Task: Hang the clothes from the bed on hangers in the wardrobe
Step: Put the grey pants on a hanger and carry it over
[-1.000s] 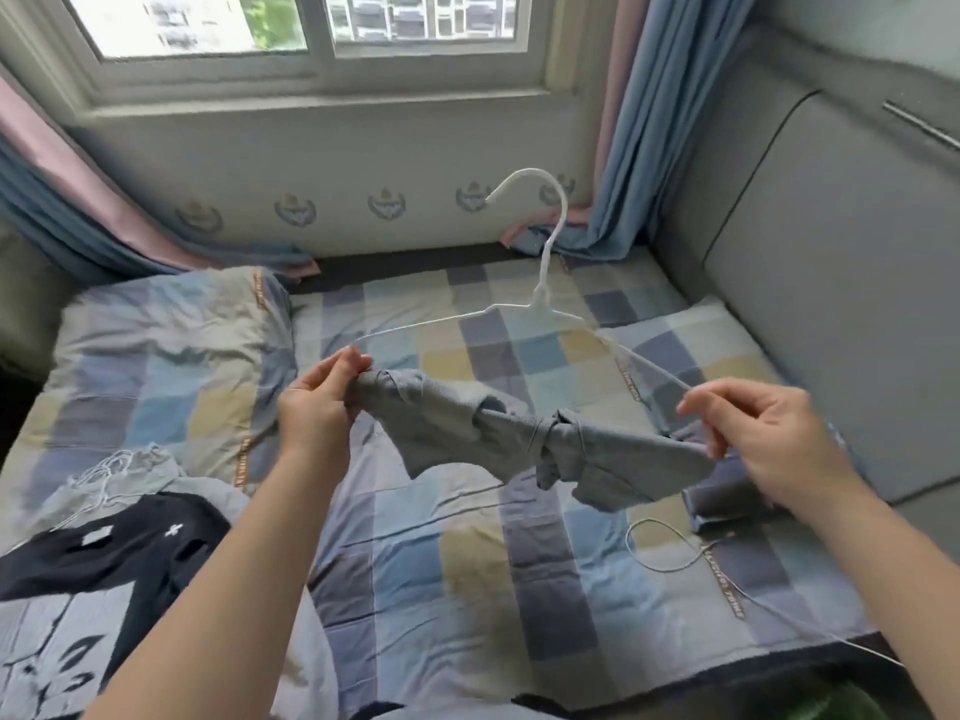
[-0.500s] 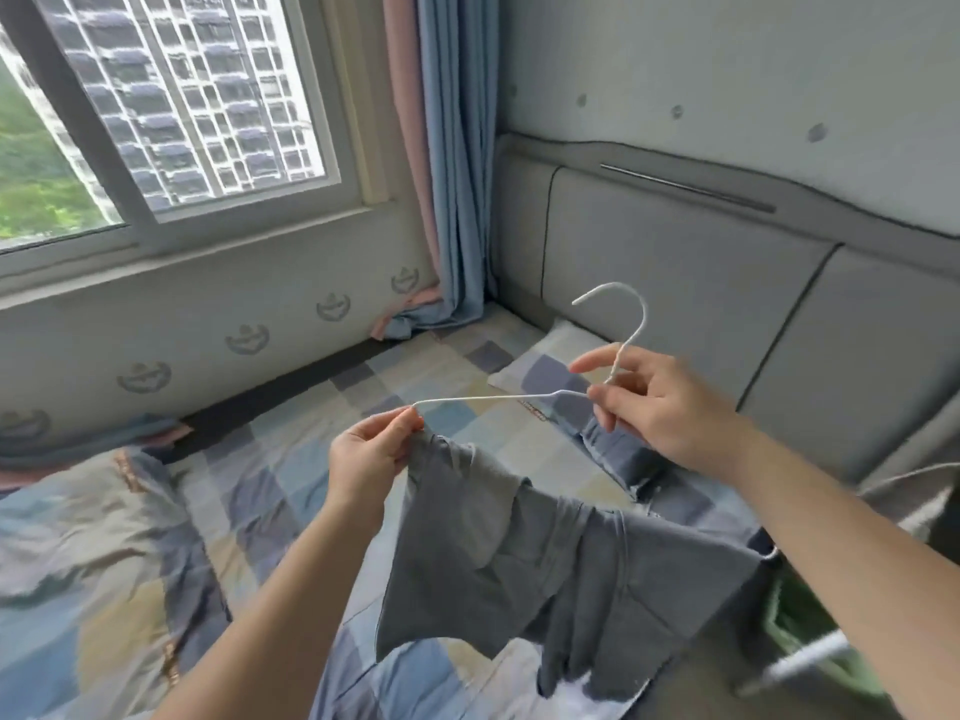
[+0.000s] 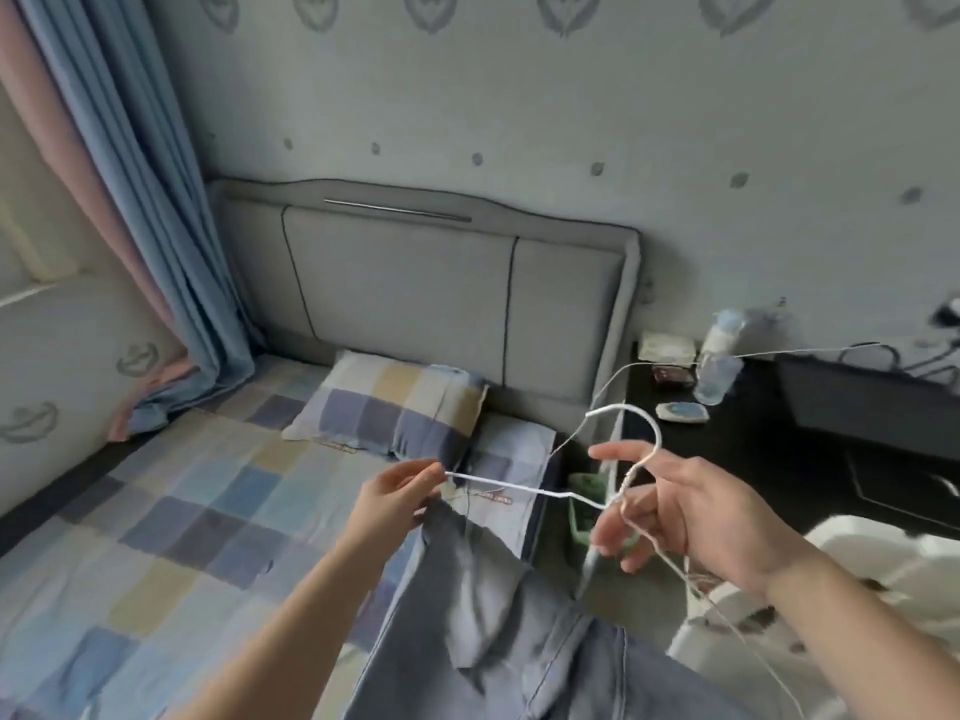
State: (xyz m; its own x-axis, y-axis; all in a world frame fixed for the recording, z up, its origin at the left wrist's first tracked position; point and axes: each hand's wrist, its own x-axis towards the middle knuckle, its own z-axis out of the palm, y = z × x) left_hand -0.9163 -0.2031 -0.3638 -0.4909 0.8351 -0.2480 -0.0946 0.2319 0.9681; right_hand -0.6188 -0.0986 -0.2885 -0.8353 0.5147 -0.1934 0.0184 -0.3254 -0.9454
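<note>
While left fingers [image 3: 423,469] pinch hanger [image 3: 498,485], right fingers [image 3: 609,532] spread loose; checked bed [image 3: 208,485], gray headboard [image 3: 405,293], black nightstand [image 3: 727,449].

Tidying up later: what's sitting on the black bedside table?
A clear bottle, a pale box and a flat oval object; the right hand covers its near corner.

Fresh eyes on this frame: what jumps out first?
The white wire hanger is held up mid-frame. The left hand pinches its left end, and the right hand has its fingers spread at the neck below the hook. A grey garment droops from the hanger toward the bottom edge, over the checked bed.
</note>
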